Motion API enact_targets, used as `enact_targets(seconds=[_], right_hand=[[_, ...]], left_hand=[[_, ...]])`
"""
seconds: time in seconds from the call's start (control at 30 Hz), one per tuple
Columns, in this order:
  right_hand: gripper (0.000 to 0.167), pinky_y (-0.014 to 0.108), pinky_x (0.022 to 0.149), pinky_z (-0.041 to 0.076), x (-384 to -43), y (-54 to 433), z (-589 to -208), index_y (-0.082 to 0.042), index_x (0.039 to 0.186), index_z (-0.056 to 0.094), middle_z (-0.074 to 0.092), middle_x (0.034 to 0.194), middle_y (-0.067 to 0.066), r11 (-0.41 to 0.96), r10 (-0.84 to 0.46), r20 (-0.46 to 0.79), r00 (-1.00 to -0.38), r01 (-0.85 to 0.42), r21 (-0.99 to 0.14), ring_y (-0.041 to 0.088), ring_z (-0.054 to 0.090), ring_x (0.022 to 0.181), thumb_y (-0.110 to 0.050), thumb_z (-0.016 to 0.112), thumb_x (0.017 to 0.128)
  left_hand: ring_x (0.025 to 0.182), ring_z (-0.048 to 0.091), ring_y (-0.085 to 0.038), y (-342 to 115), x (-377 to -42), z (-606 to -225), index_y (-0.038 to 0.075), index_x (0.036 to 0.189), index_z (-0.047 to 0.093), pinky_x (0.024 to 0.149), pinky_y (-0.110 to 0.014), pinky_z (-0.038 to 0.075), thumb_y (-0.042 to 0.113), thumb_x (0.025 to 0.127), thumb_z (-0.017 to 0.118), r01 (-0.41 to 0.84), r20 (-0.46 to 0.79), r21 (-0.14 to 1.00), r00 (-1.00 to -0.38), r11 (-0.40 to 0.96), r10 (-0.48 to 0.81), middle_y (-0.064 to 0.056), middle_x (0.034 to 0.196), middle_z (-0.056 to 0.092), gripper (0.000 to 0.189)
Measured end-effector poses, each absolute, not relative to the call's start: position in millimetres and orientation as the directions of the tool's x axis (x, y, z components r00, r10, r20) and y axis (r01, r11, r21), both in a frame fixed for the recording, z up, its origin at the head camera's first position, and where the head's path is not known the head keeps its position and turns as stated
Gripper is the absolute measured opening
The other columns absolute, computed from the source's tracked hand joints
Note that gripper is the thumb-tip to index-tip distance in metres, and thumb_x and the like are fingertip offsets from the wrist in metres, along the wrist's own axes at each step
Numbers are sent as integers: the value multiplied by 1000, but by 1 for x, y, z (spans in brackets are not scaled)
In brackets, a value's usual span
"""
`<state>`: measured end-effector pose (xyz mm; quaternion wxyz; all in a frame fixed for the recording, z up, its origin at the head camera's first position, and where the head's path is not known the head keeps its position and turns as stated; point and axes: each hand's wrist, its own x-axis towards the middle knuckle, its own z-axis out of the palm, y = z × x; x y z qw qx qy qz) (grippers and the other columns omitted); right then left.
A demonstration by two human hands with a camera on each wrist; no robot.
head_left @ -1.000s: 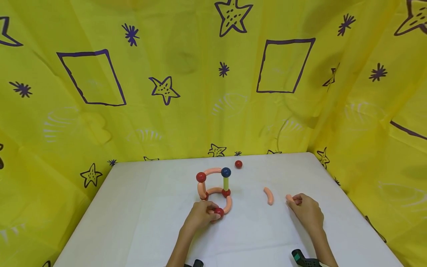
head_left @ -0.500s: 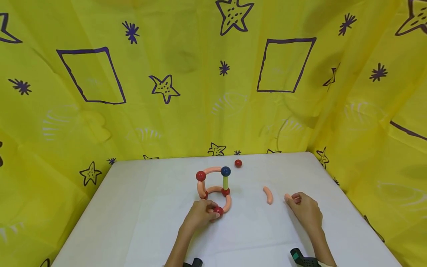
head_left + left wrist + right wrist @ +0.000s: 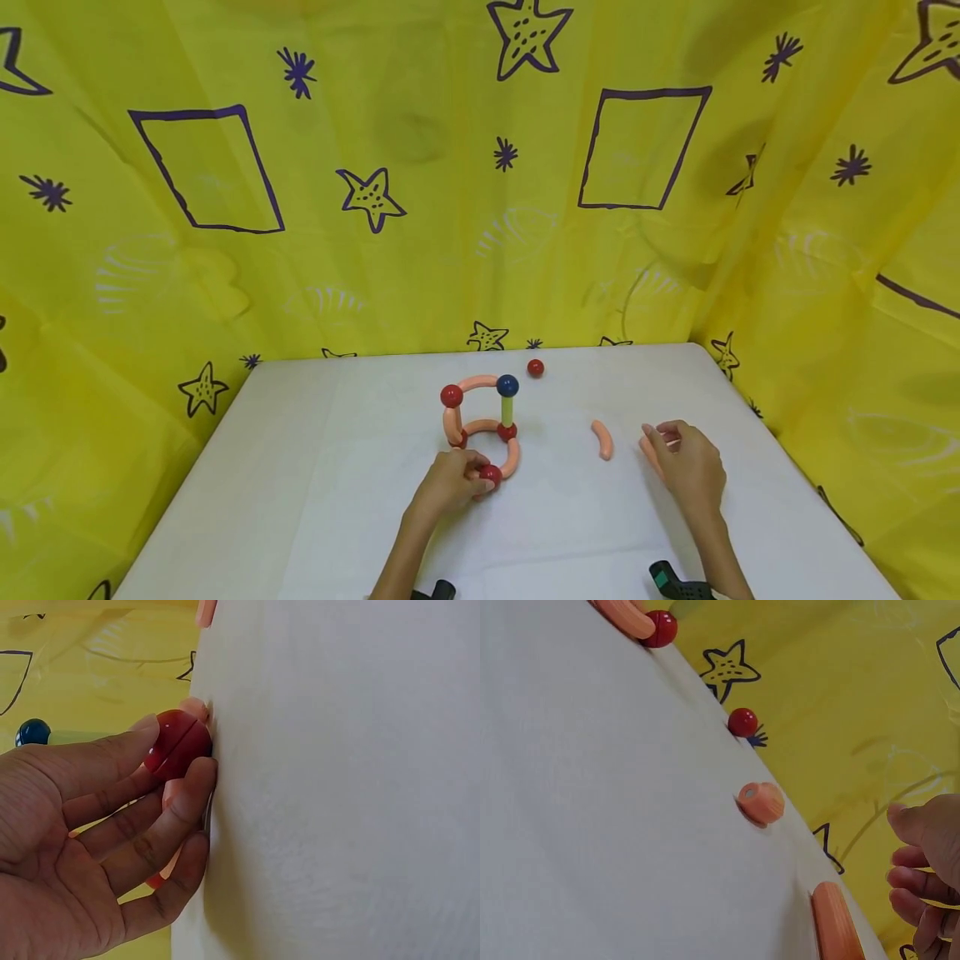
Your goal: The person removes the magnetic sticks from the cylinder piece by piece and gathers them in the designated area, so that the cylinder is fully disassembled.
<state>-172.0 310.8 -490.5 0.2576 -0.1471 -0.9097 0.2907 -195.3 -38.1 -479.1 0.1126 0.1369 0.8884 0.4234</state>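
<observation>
My left hand [image 3: 450, 483] pinches a red ball [image 3: 491, 476] between thumb and fingers at the near corner of a ball-and-stick structure; part of that corner is hidden behind the fingers. Curved peach sticks [image 3: 513, 458] join its balls. At the back, a yellow-green stick [image 3: 507, 412] stands upright under a blue ball [image 3: 507, 385], with another red ball [image 3: 452, 396] to its left. My right hand [image 3: 692, 467] is just above a peach stick [image 3: 649, 454] on the table. In the right wrist view its loosely bent fingers [image 3: 919, 885] are apart from that peach stick [image 3: 836, 922].
A second curved peach stick [image 3: 603, 440] lies between the structure and my right hand. One loose red ball [image 3: 536, 368] sits near the back edge of the white table [image 3: 360, 517]. Yellow patterned cloth [image 3: 420, 275] encloses the back and sides.
My right hand, which pinched the peach stick, has let it go and lifted slightly, its fingers loosening. The left hand keeps its hold on the red ball.
</observation>
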Motion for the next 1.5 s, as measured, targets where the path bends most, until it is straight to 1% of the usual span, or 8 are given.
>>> enact_targets(seconds=[0.3,0.43,0.57,0.7,0.87,1.13,1.3,1.5], right_hand=[[15,24,55,45,-177,278,-488,-7,87,71,68,74,3,812,257,525,-811,-113,-572,16,61,68,-22,75,86],[10,23,61,50,-179,254,-490,-7,87,71,69,74,-1,756,145,499,-854,-229,-613,8,61,68,-17,74,87],[11,21,64,50,-177,226,-492,-9,91,70,66,76,-5,666,72,377,-924,-237,-708,4,59,70,-20,72,89],[25,21,69,50,-174,206,-495,-7,106,68,65,84,-3,606,44,245,-969,-168,-777,8,60,79,-25,72,89],[48,33,85,52,-173,190,-500,-4,127,58,63,109,7,572,41,166,-985,-113,-812,19,61,99,-27,73,88],[69,50,100,45,-175,173,-507,0,141,44,51,135,17,570,-15,109,-994,-97,-816,30,55,118,-30,75,86],[80,51,103,44,-180,161,-508,2,146,37,45,141,20,577,-38,78,-996,-86,-813,33,51,124,-33,76,85],[96,59,108,35,-181,143,-508,5,150,27,35,150,25,581,-57,60,-997,-82,-810,41,35,136,-40,77,82]], left_hand=[[73,55,-14,-38,-193,-474,-1,108,70,61,-22,48,14,82,79,177,-77,761,-931,624,357,-4,86,65,32],[69,56,-14,-38,-191,-469,-1,108,70,59,-23,48,14,81,79,167,-90,765,-929,623,359,-3,83,63,32],[71,60,-16,-36,-189,-462,-1,108,70,60,-26,51,15,82,79,165,-93,771,-927,615,364,-7,89,68,32],[75,63,-15,-34,-183,-448,-1,109,69,62,-28,51,20,85,76,202,-56,770,-923,605,380,-13,100,71,33],[63,62,-9,-37,-177,-428,4,108,70,55,-23,47,19,91,69,287,74,792,-921,539,382,-7,84,72,23],[56,46,-8,-48,-178,-410,7,88,67,48,-17,39,7,90,66,350,373,811,-927,469,47,0,66,58,2],[67,55,-11,-55,-187,-419,6,99,67,57,-19,47,6,87,68,327,436,798,-893,507,-111,-2,73,57,12],[86,64,-22,-64,-194,-432,7,123,60,68,-32,56,11,89,68,317,436,776,-894,545,-101,-12,96,60,35]])
